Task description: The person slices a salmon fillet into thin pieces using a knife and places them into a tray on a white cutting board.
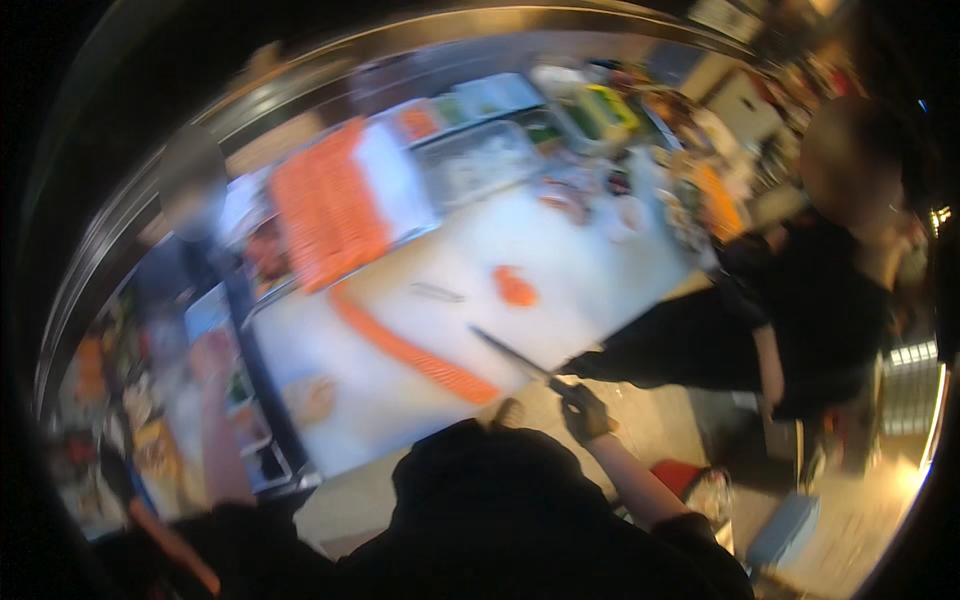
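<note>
A dark glove covers my right hand (585, 415), which grips a long kitchen knife (514, 354) by its handle. The blade points up and left over a white cutting board (442, 255). Left of the blade, a long strip of salmon (412, 357) lies across the board. A small orange piece (515, 286), apparently salmon, is beyond the tip, and thin metal tweezers (438, 292) lie nearby. Sliced salmon (330, 206) fills a tray at the upper left. A crumpled beige item (309, 399) rests near the left edge. My left hand is out of view.
A co-worker (832, 300) in black stands at the right. At the left, a bare forearm (225, 450), apparently a co-worker's, reaches over food containers; a gloved hand (116, 461) is farther left. Another person (187, 217) stands across. A clear container (476, 161) and tubs line the far side.
</note>
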Action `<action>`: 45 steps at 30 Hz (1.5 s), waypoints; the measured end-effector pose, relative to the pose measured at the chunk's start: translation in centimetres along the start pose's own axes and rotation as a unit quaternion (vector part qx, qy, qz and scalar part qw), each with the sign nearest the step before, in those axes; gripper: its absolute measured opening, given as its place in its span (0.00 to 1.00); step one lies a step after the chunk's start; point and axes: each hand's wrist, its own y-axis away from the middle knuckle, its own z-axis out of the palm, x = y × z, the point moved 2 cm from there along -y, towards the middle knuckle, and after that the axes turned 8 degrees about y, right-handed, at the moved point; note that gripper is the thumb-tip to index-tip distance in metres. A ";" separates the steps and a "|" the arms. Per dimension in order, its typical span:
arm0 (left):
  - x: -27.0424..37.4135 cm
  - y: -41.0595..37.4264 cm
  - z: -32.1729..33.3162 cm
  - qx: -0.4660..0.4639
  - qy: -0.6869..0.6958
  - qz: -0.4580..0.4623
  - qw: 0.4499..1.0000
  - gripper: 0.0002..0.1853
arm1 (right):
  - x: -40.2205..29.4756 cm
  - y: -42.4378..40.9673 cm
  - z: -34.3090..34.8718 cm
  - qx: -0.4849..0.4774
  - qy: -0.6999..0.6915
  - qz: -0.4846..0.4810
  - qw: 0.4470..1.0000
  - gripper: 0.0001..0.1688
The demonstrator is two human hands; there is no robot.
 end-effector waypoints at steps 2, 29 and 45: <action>-2.5 0.2 -1.4 0.081 0.110 0.011 0.991 0.15 | -1.7 -1.7 -0.3 0.035 -0.052 -0.014 0.998 0.27; 74.6 21.9 24.0 -0.098 0.357 0.248 0.895 0.27 | -1.0 -3.2 1.4 -0.137 -0.012 -0.030 0.990 0.12; 14.8 22.6 6.4 0.016 -0.067 -0.011 0.998 0.19 | 4.3 -3.2 2.0 -0.179 -0.004 -0.019 0.984 0.25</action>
